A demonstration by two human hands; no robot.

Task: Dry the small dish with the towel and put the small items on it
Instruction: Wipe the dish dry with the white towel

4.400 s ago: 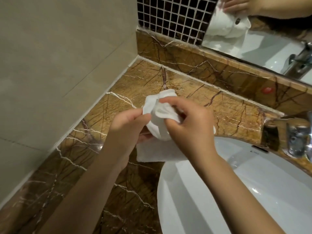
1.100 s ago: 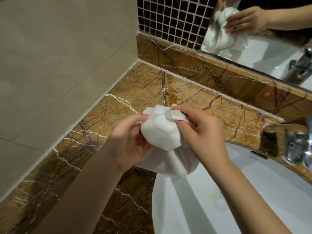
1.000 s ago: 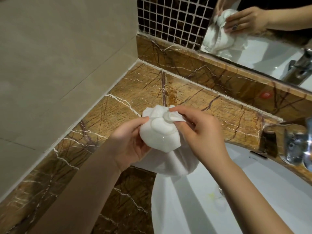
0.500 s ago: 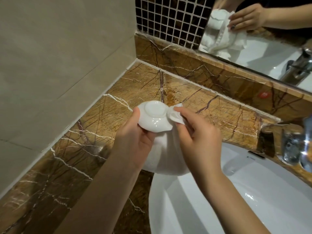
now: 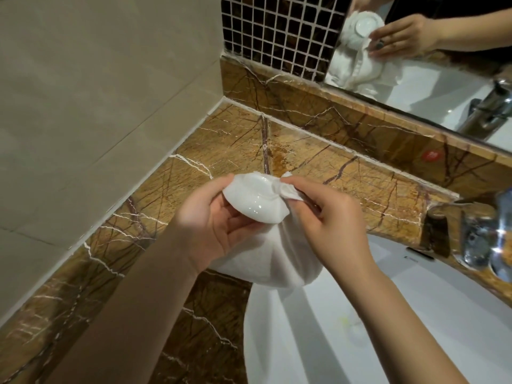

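Note:
A small white glossy dish (image 5: 253,202) is held above the brown marble counter (image 5: 221,142), its underside turned toward me. My left hand (image 5: 210,225) grips the dish by its left rim. My right hand (image 5: 329,217) pinches a fold of the white towel (image 5: 268,259) against the dish's right edge. The rest of the towel hangs below the dish, over the sink's left rim. No small items are in sight.
A white sink basin (image 5: 415,328) fills the lower right. A chrome faucet (image 5: 482,239) stands at the right edge. A mirror (image 5: 443,65) above the backsplash reflects my hands. A beige tiled wall (image 5: 83,92) closes the left side, dark mosaic tile (image 5: 277,31) the back.
The dish has been turned in my left hand while my right hand keeps rubbing the towel along its edge. Both hands stay over the counter by the sink.

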